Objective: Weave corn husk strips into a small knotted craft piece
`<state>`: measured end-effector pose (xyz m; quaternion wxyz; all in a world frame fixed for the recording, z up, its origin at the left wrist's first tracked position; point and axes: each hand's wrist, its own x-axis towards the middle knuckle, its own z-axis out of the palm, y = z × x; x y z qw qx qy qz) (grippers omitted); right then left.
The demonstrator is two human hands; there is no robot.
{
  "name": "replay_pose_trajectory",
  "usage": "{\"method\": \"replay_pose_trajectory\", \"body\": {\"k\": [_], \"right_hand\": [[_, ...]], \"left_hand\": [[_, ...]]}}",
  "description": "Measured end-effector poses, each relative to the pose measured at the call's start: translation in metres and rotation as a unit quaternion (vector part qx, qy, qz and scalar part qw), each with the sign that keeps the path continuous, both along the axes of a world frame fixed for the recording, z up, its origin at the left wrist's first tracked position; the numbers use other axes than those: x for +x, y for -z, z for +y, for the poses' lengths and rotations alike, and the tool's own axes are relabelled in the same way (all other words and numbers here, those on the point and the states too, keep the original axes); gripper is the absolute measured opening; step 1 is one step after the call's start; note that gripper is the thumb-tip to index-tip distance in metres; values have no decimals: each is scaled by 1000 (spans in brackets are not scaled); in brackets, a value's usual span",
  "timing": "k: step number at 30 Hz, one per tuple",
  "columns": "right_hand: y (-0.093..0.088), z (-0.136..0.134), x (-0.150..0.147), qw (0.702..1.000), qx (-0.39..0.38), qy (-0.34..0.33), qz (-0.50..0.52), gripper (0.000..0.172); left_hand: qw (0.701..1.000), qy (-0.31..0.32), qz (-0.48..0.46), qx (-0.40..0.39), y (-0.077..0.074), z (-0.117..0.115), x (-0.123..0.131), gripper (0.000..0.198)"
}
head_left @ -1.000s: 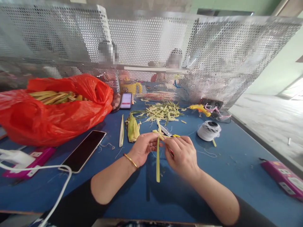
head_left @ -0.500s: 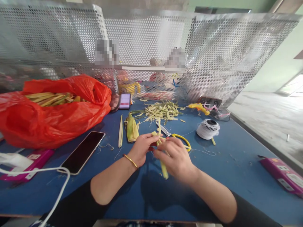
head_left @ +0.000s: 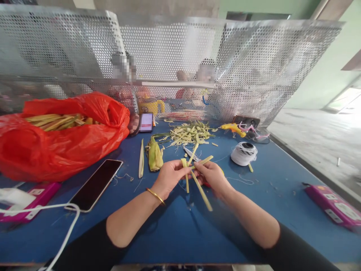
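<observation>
Pale-green strips (head_left: 202, 191) were crossed at twelve o'clock, just above the table (head_left: 158, 237), with the left hand (head_left: 171, 176) pinching them from nine and the right hand (head_left: 212, 175) gripping from three, fingers narrow on both. Looked mid-weave to me, so I'd say the next move called for pinning that crossing while tucking a loose end.

You are in a workshop, it seems: the blue worktable (head_left: 282, 199), perforated metal partition (head_left: 169, 45) along the top, concrete floor (head_left: 318, 128) at right edge
</observation>
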<state>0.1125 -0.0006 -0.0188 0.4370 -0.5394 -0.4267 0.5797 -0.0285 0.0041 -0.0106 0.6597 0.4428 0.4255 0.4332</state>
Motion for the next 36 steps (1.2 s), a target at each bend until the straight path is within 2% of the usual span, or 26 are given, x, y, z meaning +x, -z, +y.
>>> {"method": "replay_pose_trajectory", "body": {"k": [2, 4, 6, 7, 8, 9, 12, 13, 14, 15, 16, 19, 21, 23, 26, 30, 34, 36], "right_hand": [[3, -2, -1, 999, 2, -12, 33, 25], [6, -3, -2, 998, 44, -29, 31, 22], [8, -5, -1, 989, 132, -57, -25, 18], [8, -6, 1, 974, 199, -80, -78, 18], [8, -7, 2, 944, 277, -105, -148, 20], [7, -8, 4, 896, 359, -129, -227, 21], [4, -10, 7, 705, 547, -154, -423, 24], [3, -11, 7, 660, 580, -145, -455, 24], [2, -12, 7, 634, 600, -130, -470, 24], [0, -12, 7, 628, 609, -112, -471, 23], [-1, -13, 7, 637, 610, -89, -463, 22], [-5, -11, 9, 705, 573, -22, -418, 17], [-7, -8, 11, 742, 537, -13, -403, 15], [-7, -6, 13, 760, 500, -23, -414, 16], [-7, -5, 14, 771, 450, -32, -450, 21], [-5, -6, 11, 780, 404, -17, -477, 20], [-3, -6, 10, 788, 394, -3, -473, 18], [-4, -5, 13, 769, 433, 23, -470, 12]], "left_hand": [[999, -47, 18, 3, 0, 4, 0, 5], [996, -88, 35, -6, 0, 8, -2, 2], [993, -107, 39, -29, 0, 11, -4, 2], [992, -112, 36, -42, 0, 12, -5, 3], [992, -114, 32, -52, 0, 13, -6, 3], [992, -112, 32, -56, 1, 13, -6, 4], [994, -96, 41, -34, 2, 10, -6, 9], [995, -87, 43, -25, 2, 9, -5, 11], [996, -77, 43, -20, 2, 8, -5, 13], [997, -69, 41, -21, 2, 7, -4, 15], [997, -59, 39, -24, 1, 5, -4, 16], [998, -17, 46, -31, -2, 2, -3, 17], [998, 19, 60, -26, -4, 1, -4, 16], [996, 54, 69, -17, -5, -1, -5, 14], [994, 78, 70, -7, -7, -2, -6, 13], [996, 71, 62, -1, -6, -5, -2, 14], [997, 18, 80, 10, -2, -5, 4, 11], [997, -12, 75, 0, -1, -3, 4, 9]]}}
